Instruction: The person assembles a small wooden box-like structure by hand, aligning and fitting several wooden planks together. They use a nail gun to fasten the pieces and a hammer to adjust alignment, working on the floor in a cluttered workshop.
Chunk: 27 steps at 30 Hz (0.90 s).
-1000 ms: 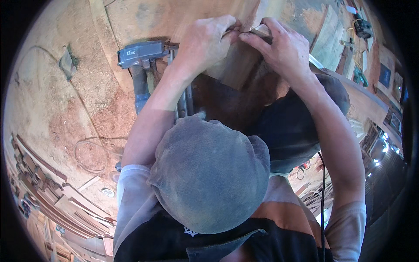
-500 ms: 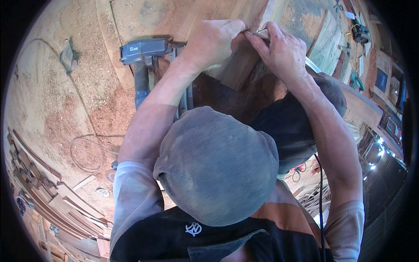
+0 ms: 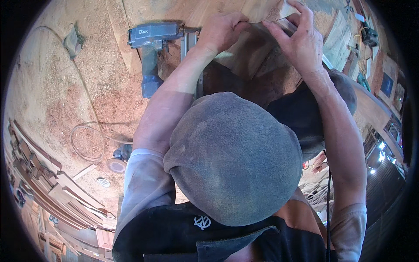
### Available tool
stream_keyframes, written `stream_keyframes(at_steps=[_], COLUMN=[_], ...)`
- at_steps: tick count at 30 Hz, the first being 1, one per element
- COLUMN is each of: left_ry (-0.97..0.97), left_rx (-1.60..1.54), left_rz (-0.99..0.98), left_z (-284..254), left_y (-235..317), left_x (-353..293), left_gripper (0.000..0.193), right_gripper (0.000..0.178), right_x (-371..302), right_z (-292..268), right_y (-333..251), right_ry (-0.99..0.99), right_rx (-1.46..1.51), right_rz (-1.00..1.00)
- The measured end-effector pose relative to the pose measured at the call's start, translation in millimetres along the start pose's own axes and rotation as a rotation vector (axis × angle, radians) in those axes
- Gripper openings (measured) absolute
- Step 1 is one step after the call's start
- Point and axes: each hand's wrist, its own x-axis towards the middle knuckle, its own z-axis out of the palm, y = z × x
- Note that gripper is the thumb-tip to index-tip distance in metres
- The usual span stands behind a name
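Observation:
My left hand [image 3: 224,31] is closed, thumb and fingers pinched on one end of a thin dark strip [image 3: 256,22]. The strip spans a short gap to my right hand [image 3: 301,41], where thumb and fingers pinch it, the index finger raised. It is too slender for me to tell its kind. Beneath my hands lie wooden boards [image 3: 246,54]. Just left of my left forearm, a blue-grey nail gun [image 3: 157,34] rests with its handle pointing toward me; part of its magazine hides behind my wrist.
A rounded grey cloth-covered shape [image 3: 235,157] fills the middle foreground. An air hose [image 3: 83,87] curls over the sawdust-covered floor at left, near an angle grinder [image 3: 120,159]. Wood offcuts [image 3: 52,187] are piled at lower left. A dark power tool [image 3: 370,37] sits at far right.
My hands have drawn apart, and the thin strip now shows between them. My right index finger has lifted. The whole view has shifted, so most things sit farther right.

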Motion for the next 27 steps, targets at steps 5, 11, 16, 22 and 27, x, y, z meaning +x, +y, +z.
stream_keyframes(at_steps=[5,11,16,22,27], left_ry=[0.013,-0.072,0.229,0.214,0.25], left_rx=[-0.026,0.029,0.563,0.162,-0.262], left_rz=[0.008,-0.03,-0.306,-0.847,-0.957], left_z=[3.9,-14.5,-117.1,-160.8,-155.1], left_y=[-3.5,7.3,-0.4,-47.8,-54.9], left_x=[-2.0,-0.9,-45.8,-108.9,-118.8], left_gripper=[0.02,0.025,0.047,0.067,0.058], right_gripper=[0.034,0.031,0.031,0.031,0.031], right_x=[1.6,1.4,0.4,0.7,0.5], right_z=[2.6,5.8,4.0,4.9,4.7], right_y=[4.8,7.7,6.1,4.0,5.3], right_ry=[0.027,0.0,-0.034,-0.069,-0.049], right_rx=[-0.147,-0.19,-0.176,-0.194,-0.202], right_rz=[-0.384,-0.373,-0.335,-0.27,-0.311])
